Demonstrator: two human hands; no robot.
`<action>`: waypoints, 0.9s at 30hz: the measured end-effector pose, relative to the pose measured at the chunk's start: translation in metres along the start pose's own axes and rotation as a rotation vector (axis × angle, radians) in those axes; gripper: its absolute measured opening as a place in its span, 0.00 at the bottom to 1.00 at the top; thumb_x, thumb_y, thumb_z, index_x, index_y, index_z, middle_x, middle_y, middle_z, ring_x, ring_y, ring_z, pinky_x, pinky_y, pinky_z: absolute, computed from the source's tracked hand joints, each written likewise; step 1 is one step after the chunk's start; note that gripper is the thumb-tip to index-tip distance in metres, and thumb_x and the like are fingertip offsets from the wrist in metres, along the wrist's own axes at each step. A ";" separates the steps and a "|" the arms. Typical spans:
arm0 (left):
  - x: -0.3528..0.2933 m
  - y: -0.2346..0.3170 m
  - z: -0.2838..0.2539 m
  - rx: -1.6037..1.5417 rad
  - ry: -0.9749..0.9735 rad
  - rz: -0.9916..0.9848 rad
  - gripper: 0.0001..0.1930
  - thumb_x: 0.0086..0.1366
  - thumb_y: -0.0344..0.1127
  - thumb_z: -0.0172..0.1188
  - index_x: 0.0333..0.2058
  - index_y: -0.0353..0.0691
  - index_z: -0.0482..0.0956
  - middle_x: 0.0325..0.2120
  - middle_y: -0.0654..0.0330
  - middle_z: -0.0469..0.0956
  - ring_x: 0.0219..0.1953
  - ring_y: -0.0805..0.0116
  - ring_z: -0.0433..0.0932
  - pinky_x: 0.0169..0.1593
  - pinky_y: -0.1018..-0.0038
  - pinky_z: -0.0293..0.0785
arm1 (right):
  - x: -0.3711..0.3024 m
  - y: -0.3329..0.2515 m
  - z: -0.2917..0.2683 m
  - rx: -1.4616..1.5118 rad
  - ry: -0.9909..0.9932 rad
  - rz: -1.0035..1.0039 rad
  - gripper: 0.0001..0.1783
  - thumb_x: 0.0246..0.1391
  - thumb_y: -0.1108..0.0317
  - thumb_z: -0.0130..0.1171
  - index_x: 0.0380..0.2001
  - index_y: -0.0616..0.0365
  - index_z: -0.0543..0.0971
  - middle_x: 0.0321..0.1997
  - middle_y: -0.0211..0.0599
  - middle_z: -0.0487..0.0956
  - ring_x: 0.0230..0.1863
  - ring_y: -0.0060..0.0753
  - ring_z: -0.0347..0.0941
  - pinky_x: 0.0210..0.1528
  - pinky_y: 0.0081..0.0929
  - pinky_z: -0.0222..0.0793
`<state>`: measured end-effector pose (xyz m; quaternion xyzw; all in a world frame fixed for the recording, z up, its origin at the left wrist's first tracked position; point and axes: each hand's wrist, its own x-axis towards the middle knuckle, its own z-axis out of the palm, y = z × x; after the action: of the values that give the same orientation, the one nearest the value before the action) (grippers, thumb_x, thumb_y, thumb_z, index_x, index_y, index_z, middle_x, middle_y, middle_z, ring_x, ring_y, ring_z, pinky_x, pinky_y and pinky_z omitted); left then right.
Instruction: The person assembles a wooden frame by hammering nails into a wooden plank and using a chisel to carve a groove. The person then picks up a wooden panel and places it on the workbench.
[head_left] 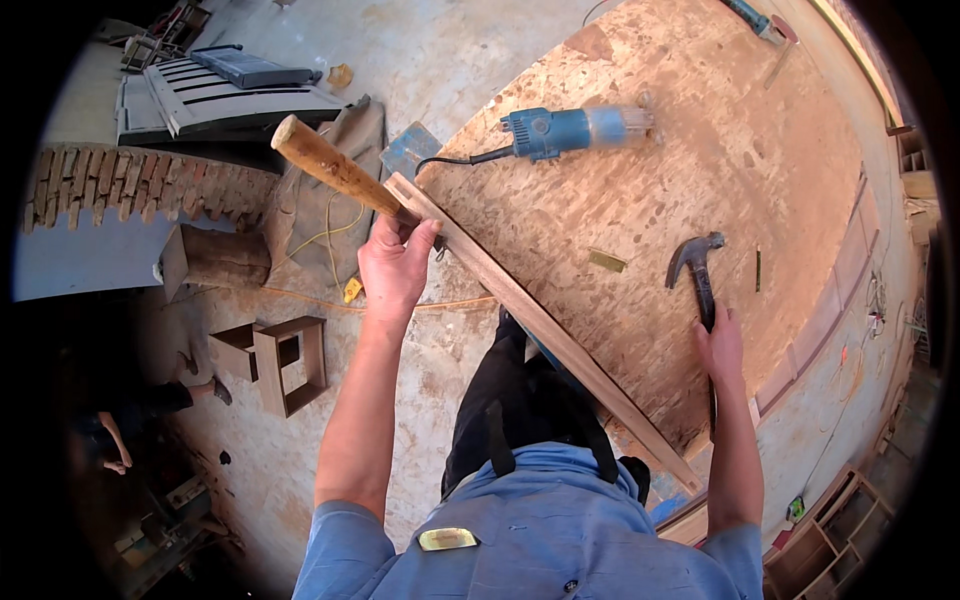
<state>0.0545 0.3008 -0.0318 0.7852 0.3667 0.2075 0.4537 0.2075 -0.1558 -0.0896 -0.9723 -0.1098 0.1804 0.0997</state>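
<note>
My left hand (393, 268) is closed round the lower end of a wooden-handled chisel (335, 168), beside the upper end of a long wooden strip (560, 330). The chisel leans with its thick handle up and to the left; its blade is hidden by my fingers and the strip. My thumb touches the strip's end. The strip runs slantwise along the near edge of the worn wooden worktable (530, 220), down toward my right side. In my right hand (722, 348) is a claw hammer (697, 262) with a dark handle, its head above the tabletop, apart from the chisel.
A blue corded power tool (555, 133) lies on the far part of the table, with another blue tool (748, 18) at the far right. A small brass-coloured piece (607, 261) sits mid-table. Wooden box frames (288, 362) stand on the floor left, where another person (115, 440) partly shows.
</note>
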 end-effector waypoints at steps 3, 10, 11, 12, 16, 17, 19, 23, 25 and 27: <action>0.001 0.004 0.003 0.060 0.002 -0.056 0.11 0.62 0.31 0.69 0.41 0.36 0.80 0.32 0.63 0.85 0.34 0.78 0.81 0.42 0.77 0.77 | 0.000 -0.001 0.000 0.010 0.005 0.000 0.30 0.51 0.64 0.61 0.57 0.60 0.70 0.48 0.57 0.72 0.50 0.62 0.71 0.50 0.48 0.70; 0.002 -0.007 0.008 -0.022 0.021 -0.006 0.13 0.62 0.34 0.69 0.43 0.36 0.79 0.33 0.61 0.85 0.35 0.76 0.82 0.42 0.75 0.78 | 0.000 0.000 -0.001 0.011 0.018 -0.015 0.28 0.51 0.64 0.61 0.56 0.60 0.71 0.47 0.55 0.72 0.50 0.61 0.70 0.50 0.46 0.69; 0.003 -0.007 0.007 -0.002 0.016 -0.006 0.13 0.62 0.34 0.69 0.43 0.36 0.79 0.33 0.61 0.85 0.35 0.76 0.82 0.42 0.75 0.77 | 0.000 0.000 0.000 0.017 0.023 -0.021 0.28 0.51 0.64 0.61 0.55 0.60 0.71 0.47 0.55 0.72 0.50 0.60 0.70 0.50 0.46 0.69; 0.003 -0.007 0.007 0.018 0.011 -0.007 0.13 0.62 0.34 0.69 0.43 0.36 0.79 0.32 0.60 0.85 0.34 0.76 0.82 0.42 0.75 0.77 | 0.000 0.000 0.000 0.019 0.022 -0.018 0.27 0.51 0.64 0.61 0.55 0.60 0.72 0.46 0.55 0.72 0.50 0.60 0.70 0.50 0.46 0.69; 0.004 -0.012 0.006 0.015 0.018 0.011 0.13 0.62 0.35 0.69 0.42 0.37 0.79 0.32 0.61 0.85 0.35 0.76 0.82 0.42 0.75 0.77 | 0.000 -0.003 -0.001 0.025 0.026 -0.017 0.26 0.51 0.64 0.61 0.53 0.60 0.73 0.45 0.55 0.72 0.49 0.60 0.70 0.49 0.47 0.69; 0.004 -0.011 0.006 0.015 0.020 0.010 0.13 0.62 0.35 0.69 0.42 0.37 0.79 0.32 0.61 0.85 0.35 0.76 0.82 0.42 0.75 0.77 | 0.000 -0.003 -0.001 0.025 0.031 -0.018 0.25 0.51 0.64 0.61 0.52 0.60 0.73 0.45 0.55 0.72 0.48 0.61 0.70 0.49 0.47 0.69; 0.004 -0.011 0.007 0.031 0.024 0.008 0.12 0.62 0.35 0.69 0.41 0.37 0.79 0.32 0.61 0.85 0.35 0.76 0.82 0.42 0.75 0.77 | 0.000 -0.003 -0.001 0.026 0.030 -0.019 0.25 0.51 0.64 0.60 0.53 0.61 0.73 0.44 0.55 0.72 0.48 0.61 0.70 0.49 0.47 0.69; 0.003 -0.011 0.006 0.055 0.022 -0.012 0.12 0.63 0.35 0.69 0.41 0.36 0.79 0.32 0.60 0.85 0.34 0.76 0.81 0.42 0.75 0.77 | -0.001 -0.007 -0.003 0.035 0.015 0.007 0.25 0.51 0.64 0.60 0.52 0.61 0.73 0.45 0.55 0.72 0.49 0.60 0.70 0.50 0.46 0.69; 0.002 -0.009 0.007 0.045 0.016 -0.022 0.12 0.63 0.35 0.69 0.40 0.35 0.79 0.32 0.61 0.85 0.34 0.78 0.80 0.42 0.76 0.77 | -0.001 -0.006 -0.002 0.030 0.036 -0.009 0.24 0.52 0.64 0.60 0.52 0.61 0.73 0.45 0.55 0.72 0.49 0.60 0.70 0.50 0.46 0.69; 0.002 -0.002 0.006 0.034 0.007 -0.025 0.11 0.63 0.33 0.69 0.39 0.34 0.79 0.32 0.62 0.84 0.35 0.80 0.78 0.43 0.79 0.76 | -0.001 -0.007 -0.002 0.032 0.040 -0.012 0.24 0.52 0.64 0.59 0.52 0.61 0.73 0.46 0.55 0.72 0.49 0.60 0.70 0.50 0.46 0.68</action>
<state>0.0596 0.2996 -0.0366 0.7873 0.3818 0.1985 0.4416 0.2060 -0.1495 -0.0856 -0.9734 -0.1105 0.1621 0.1184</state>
